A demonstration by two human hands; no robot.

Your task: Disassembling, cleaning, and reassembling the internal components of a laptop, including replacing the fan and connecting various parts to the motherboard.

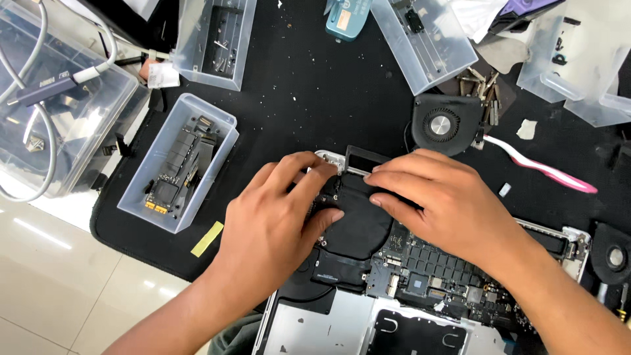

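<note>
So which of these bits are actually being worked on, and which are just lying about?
In hand:
- left hand and right hand, both on the black fan
- opened laptop with its circuit board

Lying about:
- loose fan
- pink and white tool
- clear tray of parts
- yellow tape strip
- teal device

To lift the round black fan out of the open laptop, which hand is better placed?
Probably the left hand: its thumb presses the fan's left edge and its fingers curl over the top corner. The right hand only lays fingertips flat on top.
</note>
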